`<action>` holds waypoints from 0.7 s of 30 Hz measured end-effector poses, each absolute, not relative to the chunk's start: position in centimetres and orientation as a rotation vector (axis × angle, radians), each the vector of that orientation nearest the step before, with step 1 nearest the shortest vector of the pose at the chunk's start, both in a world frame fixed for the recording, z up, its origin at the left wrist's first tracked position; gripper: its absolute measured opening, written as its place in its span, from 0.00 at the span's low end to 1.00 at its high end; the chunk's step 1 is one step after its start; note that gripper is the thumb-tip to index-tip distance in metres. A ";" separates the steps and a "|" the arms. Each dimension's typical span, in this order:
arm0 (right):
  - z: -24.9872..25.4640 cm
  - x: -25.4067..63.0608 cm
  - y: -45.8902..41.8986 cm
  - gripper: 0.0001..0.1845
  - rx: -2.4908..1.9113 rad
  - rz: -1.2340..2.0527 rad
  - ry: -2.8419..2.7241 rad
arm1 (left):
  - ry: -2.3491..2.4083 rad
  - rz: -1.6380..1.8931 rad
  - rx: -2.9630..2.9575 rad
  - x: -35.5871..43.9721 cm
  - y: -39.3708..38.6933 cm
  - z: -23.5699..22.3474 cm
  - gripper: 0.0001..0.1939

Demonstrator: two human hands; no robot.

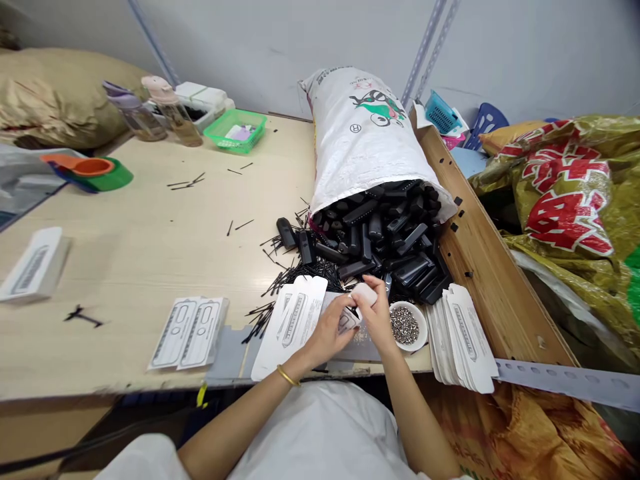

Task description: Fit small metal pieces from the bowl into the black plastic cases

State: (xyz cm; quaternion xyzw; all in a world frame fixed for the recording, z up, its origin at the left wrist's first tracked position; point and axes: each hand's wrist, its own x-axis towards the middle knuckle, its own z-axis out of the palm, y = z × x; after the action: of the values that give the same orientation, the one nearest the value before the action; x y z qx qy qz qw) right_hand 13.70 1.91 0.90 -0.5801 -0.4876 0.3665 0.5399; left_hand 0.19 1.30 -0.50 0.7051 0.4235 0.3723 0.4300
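Both hands meet at the table's front edge, closed around a small white printed carton [349, 321]. My left hand [326, 333] grips its near left side. My right hand [377, 319] has its fingers on the raised white end flap [365, 293]. Something dark shows at the carton's opening, partly hidden by fingers. To the left lie flat printed cartons [295, 320]; right of my right hand stands a white bowl [424, 328] of small metal pieces [403, 325]. Beyond the hands, long black plastic pieces [367, 240] spill from a white woven sack [360, 147], beside thin black sticks [315, 272].
A stack of flat cartons [463, 340] leans at right by a wooden side board [500, 267]. Filled-out cartons [190, 333] lie at left. Farther back are a green basket [235, 131], drink bottles [173, 110] and coloured scoops [95, 172]. Large yellow sacks [570, 193] stand at right.
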 end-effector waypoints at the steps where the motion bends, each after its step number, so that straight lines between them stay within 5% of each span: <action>1: 0.6 13.2 1.8 0.15 -1.378 0.883 -1.155 | 1.023 0.918 1.760 0.2 1.3 -0.6 0.20; 7: 0.6 10.8 0.3 0.09 -1.267 0.501 -1.479 | 1.026 0.904 1.518 0.2 1.4 -0.6 0.41; 16: -0.8 10.7 -0.7 0.12 -1.162 0.263 -1.567 | 1.032 0.961 1.529 0.6 1.0 -0.6 0.37; 21: -0.8 11.6 -1.2 0.18 -1.220 0.485 -1.597 | 1.347 0.852 1.526 -1.5 1.4 0.7 0.29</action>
State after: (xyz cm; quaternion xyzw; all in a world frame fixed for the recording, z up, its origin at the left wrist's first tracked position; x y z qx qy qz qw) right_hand 11.64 -1.22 -0.79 -0.5069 -0.6639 0.2014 0.5116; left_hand -1.54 1.44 0.66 0.6174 0.5451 0.3445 0.4506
